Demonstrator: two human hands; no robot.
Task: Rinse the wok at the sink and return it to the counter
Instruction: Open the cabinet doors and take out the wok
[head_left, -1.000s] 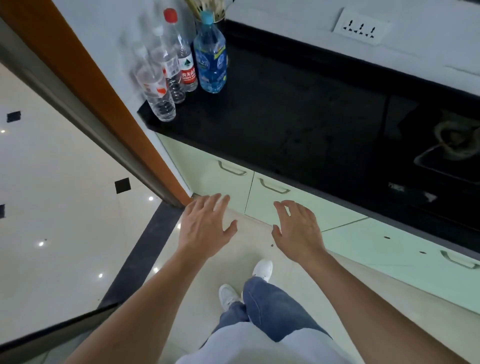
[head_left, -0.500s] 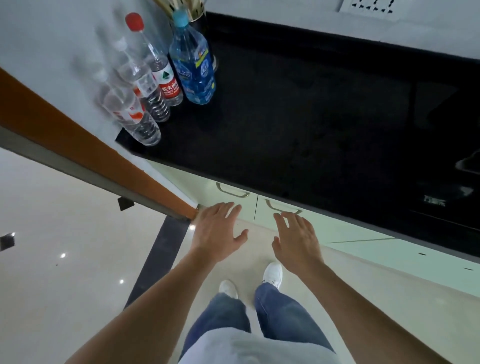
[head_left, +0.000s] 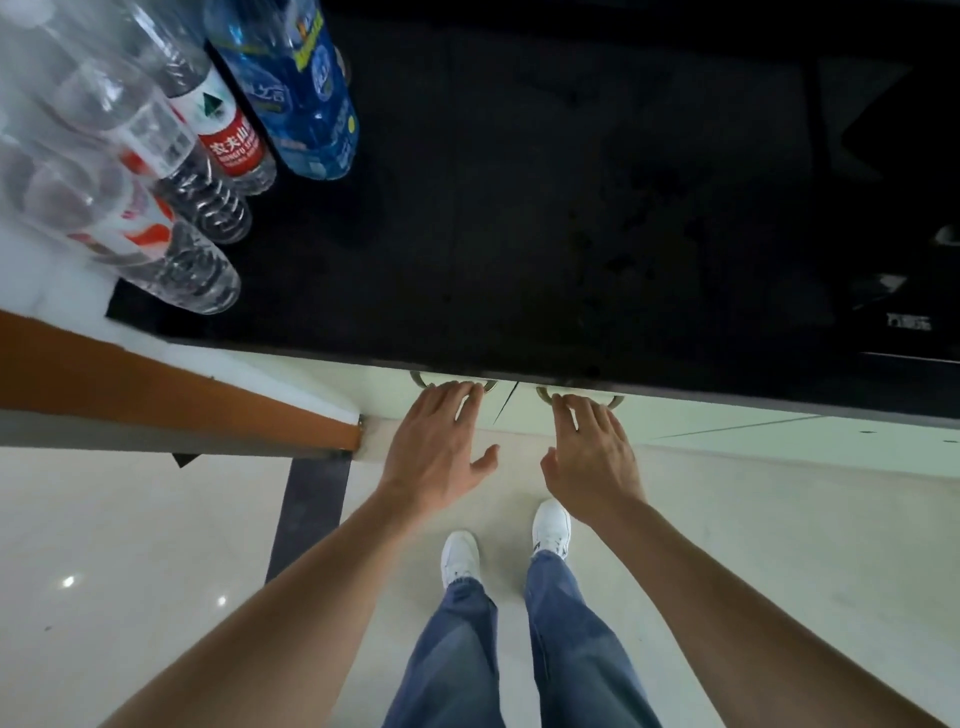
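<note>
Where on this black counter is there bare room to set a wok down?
The counter is bare across its middle, from the blue bottle rightward to the dark glossy panel at the right edge. The far left corner is crowded: four bottles stand close together against the wall. Both hands, left and right, are empty, below the front edge.

The counter (head_left: 571, 208) lies straight ahead of me, below my eyes. It is a black, glossy slab with faint speckles and dull reflections. Its front edge runs across my view, dipping slightly toward the right, and overhangs the pale green cupboard doors (head_left: 727, 431) beneath. Its left end butts against a white wall (head_left: 62, 291). At the far right the surface becomes a smoother, darker panel that I cannot make out.
</note>
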